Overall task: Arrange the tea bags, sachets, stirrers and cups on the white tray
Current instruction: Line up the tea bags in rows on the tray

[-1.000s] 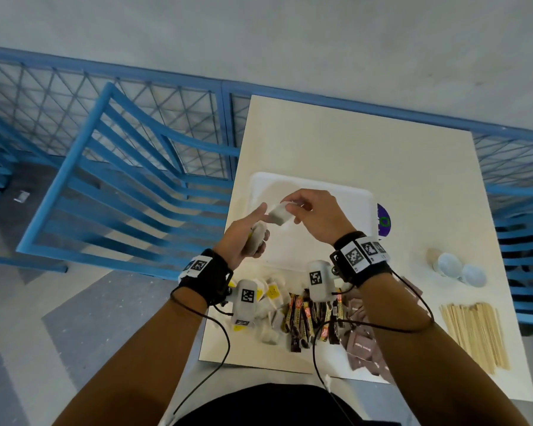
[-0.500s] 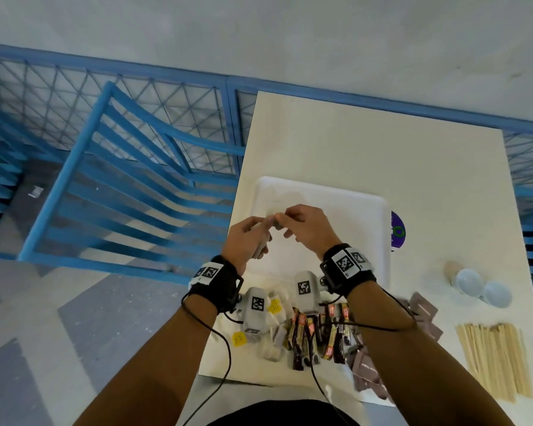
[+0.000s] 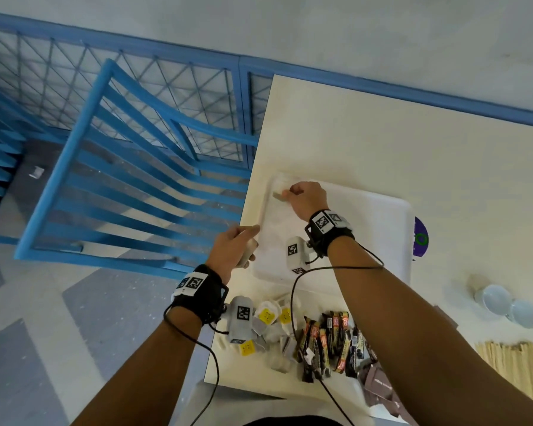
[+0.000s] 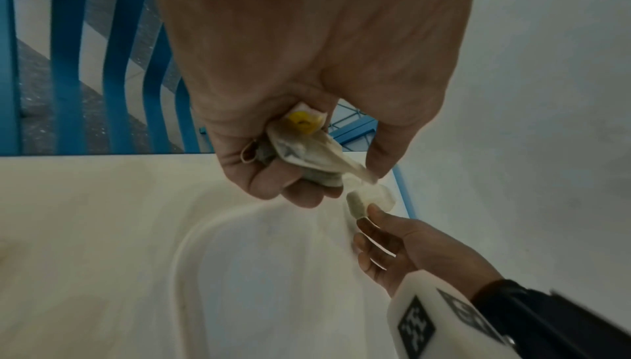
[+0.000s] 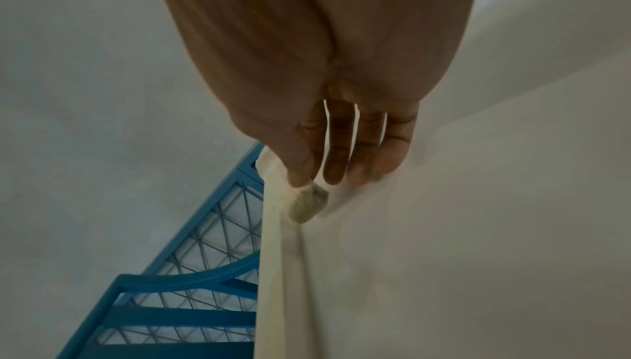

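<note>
My right hand reaches to the far left corner of the white tray and pinches a small grey tea bag low over it. In the right wrist view the thumb and a fingertip hold the tea bag by its top at the tray's rim. A pale tea bag seems to lie in that corner. My left hand hovers at the tray's left edge and grips a bunch of tea bags with a yellow tag.
On the cream table, near its front edge, lie a pile of tea bags, dark sachets and brown sachets. Wooden stirrers and two white cups lie at the right. A blue chair stands left.
My right hand took one tea bag from the bunch in my left hand and carried it to the tray's far left corner. My left hand stayed by the tray's left edge.
</note>
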